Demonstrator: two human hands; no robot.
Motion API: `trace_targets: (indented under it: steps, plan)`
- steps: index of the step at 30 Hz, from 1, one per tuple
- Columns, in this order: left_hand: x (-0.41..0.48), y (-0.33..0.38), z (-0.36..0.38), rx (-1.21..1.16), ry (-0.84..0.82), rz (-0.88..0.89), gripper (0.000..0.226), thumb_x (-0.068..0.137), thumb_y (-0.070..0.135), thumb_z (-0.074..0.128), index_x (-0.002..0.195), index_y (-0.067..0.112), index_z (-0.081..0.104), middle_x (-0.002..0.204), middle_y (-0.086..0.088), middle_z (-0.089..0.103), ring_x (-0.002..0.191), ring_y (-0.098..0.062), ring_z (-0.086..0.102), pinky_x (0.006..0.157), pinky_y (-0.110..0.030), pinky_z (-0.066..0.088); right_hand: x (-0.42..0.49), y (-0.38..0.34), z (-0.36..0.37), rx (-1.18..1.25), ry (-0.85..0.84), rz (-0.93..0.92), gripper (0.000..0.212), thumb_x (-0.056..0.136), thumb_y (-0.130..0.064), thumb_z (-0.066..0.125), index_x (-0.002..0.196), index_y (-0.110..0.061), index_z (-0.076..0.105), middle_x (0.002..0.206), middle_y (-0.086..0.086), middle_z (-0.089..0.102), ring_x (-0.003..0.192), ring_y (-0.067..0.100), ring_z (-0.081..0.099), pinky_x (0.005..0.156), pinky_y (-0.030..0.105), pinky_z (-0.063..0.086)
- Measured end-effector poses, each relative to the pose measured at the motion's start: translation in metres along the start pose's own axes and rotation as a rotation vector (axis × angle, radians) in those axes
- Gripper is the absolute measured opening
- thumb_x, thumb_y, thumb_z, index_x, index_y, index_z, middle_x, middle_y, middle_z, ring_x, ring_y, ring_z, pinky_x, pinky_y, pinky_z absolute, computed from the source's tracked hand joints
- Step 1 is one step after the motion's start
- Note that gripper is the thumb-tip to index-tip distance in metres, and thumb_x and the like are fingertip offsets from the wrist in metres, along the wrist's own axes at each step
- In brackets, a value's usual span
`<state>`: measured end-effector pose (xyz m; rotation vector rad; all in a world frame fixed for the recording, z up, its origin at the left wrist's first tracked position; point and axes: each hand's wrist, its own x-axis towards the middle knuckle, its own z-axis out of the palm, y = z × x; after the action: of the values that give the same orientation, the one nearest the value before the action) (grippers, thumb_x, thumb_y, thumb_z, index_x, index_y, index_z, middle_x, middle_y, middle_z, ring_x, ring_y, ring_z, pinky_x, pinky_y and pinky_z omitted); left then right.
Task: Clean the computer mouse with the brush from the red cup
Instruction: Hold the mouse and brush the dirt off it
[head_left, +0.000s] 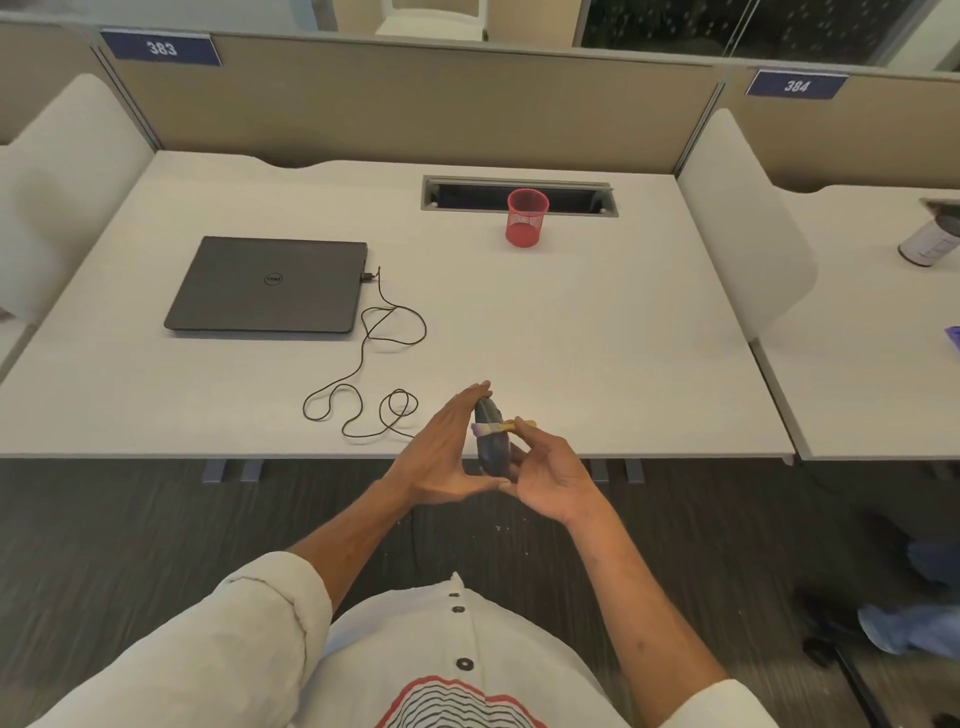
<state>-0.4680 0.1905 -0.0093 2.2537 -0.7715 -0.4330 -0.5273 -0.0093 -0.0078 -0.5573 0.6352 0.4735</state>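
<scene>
Dark mouse upright in left hand grip, right hand pinching yellow-handled brush across it

White desk with beige partition behind, over dark carpet.

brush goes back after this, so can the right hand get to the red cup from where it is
Probably yes: the desk between the right hand and the red cup looks bare, though it is a long forward stretch.

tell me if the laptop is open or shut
Shut. The laptop lies flat on the desk with its lid down and logo facing up; no screen or keyboard shows.
</scene>
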Motion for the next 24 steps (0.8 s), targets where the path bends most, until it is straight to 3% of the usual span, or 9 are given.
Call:
trace_targets:
  steps: [5,9,13,19,21,24]
  plan:
    - [0.001,0.001,0.004,0.027,-0.023,-0.002,0.138,0.077,0.077,0.083,0.176,0.023,0.004,0.184,0.008,0.006,0.17,-0.014,0.015,0.138,-0.048,0.025,-0.001,0.001,-0.005,-0.006,0.074,-0.046,0.022,0.092,-0.015,0.087,0.113,-0.01,0.083,0.126,0.017,0.073,0.126,0.039,0.07,0.091,0.058,0.065]
    - [0.0,0.004,0.008,0.025,-0.04,0.014,0.133,0.079,0.07,0.087,0.176,0.024,0.008,0.183,0.008,0.012,0.169,-0.015,0.019,0.137,-0.047,0.028,-0.001,0.005,-0.005,-0.07,0.166,-0.106,0.038,0.088,-0.017,0.089,0.123,-0.006,0.08,0.126,0.021,0.073,0.124,0.038,0.067,0.092,0.054,0.065]
    - [0.001,0.005,0.013,0.027,-0.1,-0.006,0.131,0.079,0.07,0.086,0.175,0.025,0.009,0.184,0.008,0.01,0.17,-0.017,0.013,0.138,-0.048,0.026,-0.002,0.008,-0.001,-0.154,0.248,-0.173,0.03,0.092,-0.018,0.087,0.118,-0.007,0.08,0.12,0.018,0.075,0.118,0.034,0.069,0.081,0.048,0.066]
    - [-0.001,0.003,0.014,0.045,-0.128,-0.046,0.129,0.079,0.075,0.084,0.175,0.023,0.014,0.183,0.005,0.015,0.169,-0.02,0.019,0.136,-0.051,0.028,-0.003,0.009,0.006,-0.296,0.317,-0.232,0.042,0.096,-0.024,0.084,0.131,-0.002,0.076,0.12,0.016,0.078,0.113,0.031,0.072,0.088,0.049,0.065]
    - [-0.002,0.001,0.013,0.048,-0.124,-0.053,0.128,0.081,0.07,0.085,0.174,0.022,0.014,0.182,0.003,0.017,0.168,-0.022,0.022,0.136,-0.051,0.03,-0.002,0.009,0.008,-0.319,0.324,-0.243,0.042,0.097,-0.025,0.084,0.131,-0.002,0.075,0.124,0.016,0.078,0.117,0.033,0.072,0.096,0.053,0.064]
    - [-0.002,-0.001,0.01,0.039,-0.112,-0.056,0.124,0.083,0.06,0.088,0.174,0.021,0.015,0.181,0.002,0.02,0.166,-0.023,0.027,0.135,-0.049,0.032,-0.002,0.007,0.009,-0.334,0.313,-0.243,0.041,0.097,-0.024,0.083,0.131,-0.001,0.075,0.122,0.014,0.079,0.119,0.033,0.072,0.096,0.052,0.064]
